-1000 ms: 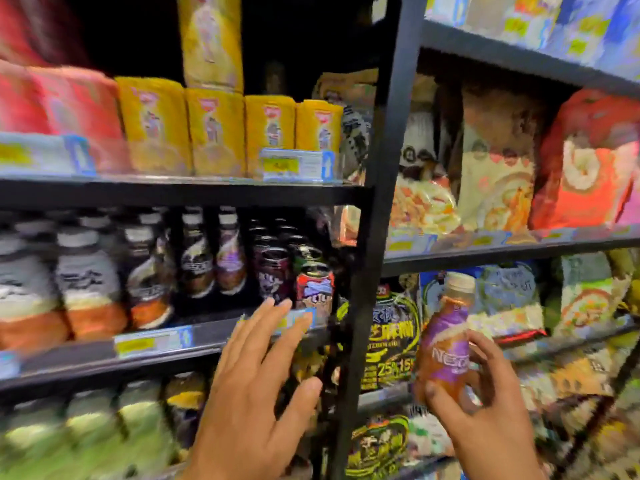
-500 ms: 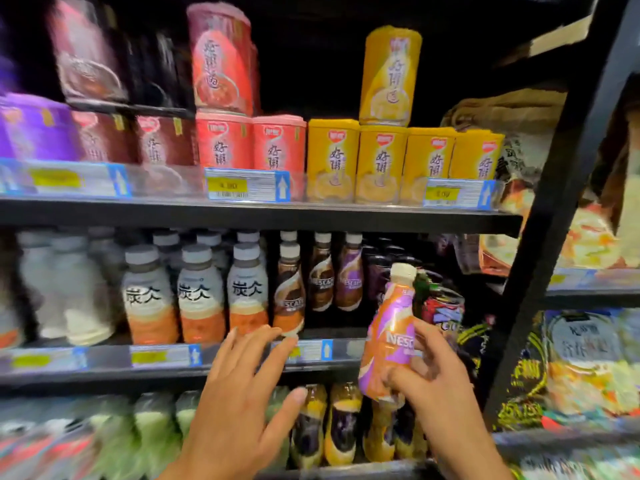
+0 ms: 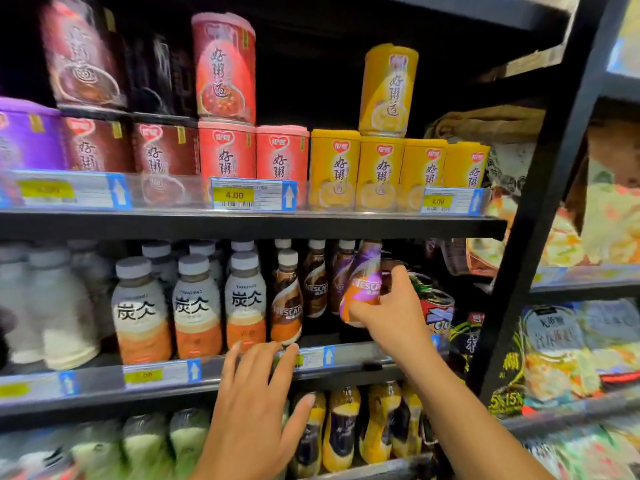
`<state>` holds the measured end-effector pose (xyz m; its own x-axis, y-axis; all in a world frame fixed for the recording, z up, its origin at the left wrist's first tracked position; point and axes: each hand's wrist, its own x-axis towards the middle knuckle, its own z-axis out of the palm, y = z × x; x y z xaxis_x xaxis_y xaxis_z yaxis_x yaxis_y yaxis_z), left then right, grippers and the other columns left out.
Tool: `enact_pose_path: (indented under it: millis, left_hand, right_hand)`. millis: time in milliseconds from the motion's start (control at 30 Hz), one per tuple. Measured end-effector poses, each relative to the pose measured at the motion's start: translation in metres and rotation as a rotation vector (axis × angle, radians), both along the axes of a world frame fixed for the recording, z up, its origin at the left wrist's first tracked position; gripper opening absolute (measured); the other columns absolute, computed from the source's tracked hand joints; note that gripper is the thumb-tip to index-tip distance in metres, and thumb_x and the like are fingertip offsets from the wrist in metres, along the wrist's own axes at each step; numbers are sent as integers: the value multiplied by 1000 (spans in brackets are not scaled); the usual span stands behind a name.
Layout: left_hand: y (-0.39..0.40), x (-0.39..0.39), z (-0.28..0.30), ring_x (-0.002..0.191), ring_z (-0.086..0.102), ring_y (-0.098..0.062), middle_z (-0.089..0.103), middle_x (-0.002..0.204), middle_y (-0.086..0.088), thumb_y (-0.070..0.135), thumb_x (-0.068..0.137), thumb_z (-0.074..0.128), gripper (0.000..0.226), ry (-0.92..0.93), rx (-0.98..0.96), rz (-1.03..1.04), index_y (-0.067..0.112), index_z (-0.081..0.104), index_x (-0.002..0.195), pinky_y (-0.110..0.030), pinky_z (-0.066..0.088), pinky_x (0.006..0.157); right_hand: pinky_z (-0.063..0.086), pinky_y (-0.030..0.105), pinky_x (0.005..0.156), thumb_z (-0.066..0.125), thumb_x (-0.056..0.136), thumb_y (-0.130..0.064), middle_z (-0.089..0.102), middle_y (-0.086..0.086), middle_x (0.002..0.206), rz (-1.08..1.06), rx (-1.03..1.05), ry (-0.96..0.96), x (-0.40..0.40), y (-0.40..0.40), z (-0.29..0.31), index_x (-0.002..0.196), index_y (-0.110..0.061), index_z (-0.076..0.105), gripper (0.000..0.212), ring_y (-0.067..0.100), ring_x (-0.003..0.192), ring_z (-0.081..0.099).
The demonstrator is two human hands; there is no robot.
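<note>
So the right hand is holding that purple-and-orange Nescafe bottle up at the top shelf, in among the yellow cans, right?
Not quite. The right hand does grip the purple-and-orange Nescafe bottle, but at the middle shelf, beside the brown Nescafe bottles and one level below the yellow cans. The head view shows it.

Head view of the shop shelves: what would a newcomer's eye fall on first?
First, the right hand gripping a purple-and-orange Nescafe bottle at the middle shelf. The left hand is spread open at that shelf's front edge. Above, rows of bright yellow tubs and red tubs line the upper shelf.
</note>
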<state>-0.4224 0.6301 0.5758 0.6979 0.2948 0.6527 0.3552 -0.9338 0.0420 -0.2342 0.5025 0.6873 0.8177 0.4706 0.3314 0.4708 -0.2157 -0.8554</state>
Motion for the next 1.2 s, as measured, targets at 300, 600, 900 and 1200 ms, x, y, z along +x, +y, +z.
enact_pose_path:
  millis: [300, 600, 900, 1200]
  left_hand:
    - [1, 2, -3, 126, 58, -26, 59, 132, -1, 61, 90, 56, 68, -9, -18, -2, 17, 63, 141, -60, 28, 119]
    - [1, 3, -4, 128, 57, -26, 59, 133, -1, 61, 90, 55, 69, 1, -11, 9, 17, 61, 142, -60, 27, 120]
    - [-1, 3, -4, 131, 55, -26, 57, 136, -1, 61, 93, 51, 69, 22, -19, 16, 18, 58, 145, -61, 26, 121]
    - [-6, 0, -2, 137, 50, -25, 54, 142, -1, 65, 96, 45, 72, 73, -15, 49, 19, 53, 150, -60, 24, 122]
  right_hand:
    - [47, 25, 68, 91, 74, -23, 50, -2, 111, -104, -380, -192, 10, 18, -19, 111, -24, 40, 63, 20, 99, 57]
    - [51, 32, 71, 87, 77, -31, 58, 3, 108, -168, -476, -220, 16, 27, -22, 108, -16, 50, 50, 23, 90, 58]
    - [58, 37, 71, 81, 85, -33, 65, 4, 102, -203, -489, -232, 18, 34, -27, 107, -16, 59, 36, 25, 88, 65]
    - [48, 34, 67, 79, 85, -38, 62, 3, 104, -219, -481, -261, 22, 34, -33, 100, -20, 49, 38, 25, 86, 60]
